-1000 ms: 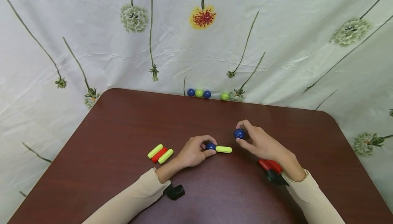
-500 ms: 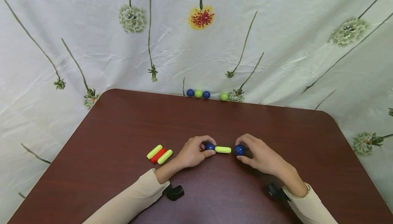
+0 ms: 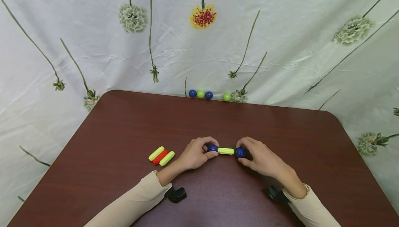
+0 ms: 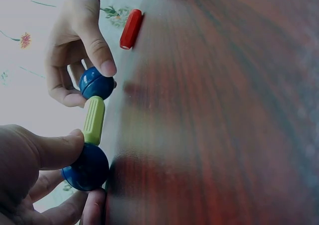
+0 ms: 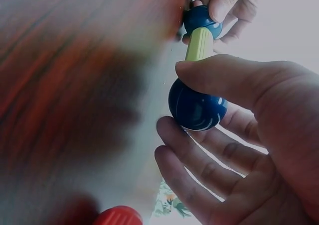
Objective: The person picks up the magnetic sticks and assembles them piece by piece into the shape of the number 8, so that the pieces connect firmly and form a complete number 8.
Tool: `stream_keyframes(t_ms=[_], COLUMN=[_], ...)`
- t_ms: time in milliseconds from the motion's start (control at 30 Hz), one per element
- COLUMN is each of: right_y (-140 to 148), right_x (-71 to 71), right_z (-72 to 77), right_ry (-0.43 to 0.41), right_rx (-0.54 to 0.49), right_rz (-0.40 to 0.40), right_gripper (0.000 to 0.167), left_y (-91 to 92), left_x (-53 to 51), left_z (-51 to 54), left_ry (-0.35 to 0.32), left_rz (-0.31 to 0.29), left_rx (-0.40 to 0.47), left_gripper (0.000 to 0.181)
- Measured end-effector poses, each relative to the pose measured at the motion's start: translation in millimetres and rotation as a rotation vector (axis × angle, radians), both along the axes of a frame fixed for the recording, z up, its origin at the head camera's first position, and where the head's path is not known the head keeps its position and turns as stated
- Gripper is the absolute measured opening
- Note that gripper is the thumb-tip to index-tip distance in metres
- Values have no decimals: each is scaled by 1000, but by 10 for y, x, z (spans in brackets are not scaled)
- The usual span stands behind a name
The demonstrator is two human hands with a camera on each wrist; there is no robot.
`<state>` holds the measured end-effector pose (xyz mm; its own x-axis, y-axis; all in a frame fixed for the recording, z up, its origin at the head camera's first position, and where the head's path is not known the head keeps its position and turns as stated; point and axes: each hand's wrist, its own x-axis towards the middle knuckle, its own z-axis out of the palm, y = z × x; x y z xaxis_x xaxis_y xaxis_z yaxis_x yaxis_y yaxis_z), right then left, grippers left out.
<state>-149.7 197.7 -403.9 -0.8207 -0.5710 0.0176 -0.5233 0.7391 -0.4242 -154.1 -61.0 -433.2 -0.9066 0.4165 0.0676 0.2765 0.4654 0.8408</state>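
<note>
My left hand (image 3: 197,153) pinches a blue ball (image 3: 212,148) between thumb and fingers, low over the table. From that ball a yellow-green ribbed stick (image 3: 225,151) points right, joined to it at one end. Beyond the stick's free end, my right hand (image 3: 265,157) holds a second blue ball (image 3: 240,152) with thumb and fingertips. Only a sliver separates this ball from the stick in the head view; both wrist views show them nearly in line, and I cannot tell if they touch. In the right wrist view the thumb overlaps the stick (image 5: 199,43).
Two yellow-green sticks (image 3: 167,158) flank a red stick (image 3: 160,157) left of my left hand. Several blue and green balls (image 3: 201,94) line the table's far edge (image 3: 149,94) against a flowered cloth. A red stick (image 4: 131,30) lies near my right hand, hidden in the head view.
My right hand has brought its blue ball down and slightly left to the stick's free end. The left hand stays in place with its ball and stick.
</note>
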Motion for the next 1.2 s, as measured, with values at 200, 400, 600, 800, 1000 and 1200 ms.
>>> stream_keyframes(t_ms=[200, 400, 600, 800, 1000, 1200], right_y=[-15, -28, -26, -31, -24, -27], right_x=[1, 1, 2, -10, -12, -9], right_z=[-16, -29, -44, -40, -44, -34], right_ry=[-1, -4, -2, 0, -2, -4], right_rx=[-2, -4, -9, -8, -15, -1], right_rz=[-1, 15, 28, 28, 36, 25], right_gripper=[36, 35, 35, 35, 34, 34], left_y=[1, 4, -1, -6, -11, -10], left_x=[3, 1, -11, -21, -21, -16], left_z=[7, 2, -8, -18, -14, -2], left_ry=[1, 0, -7, -9, -13, -19], left_rz=[2, 8, 16, 15, 17, 14], left_rx=[-6, -12, -18, -14, -8, -13], left_gripper=[19, 20, 21, 21, 21, 20])
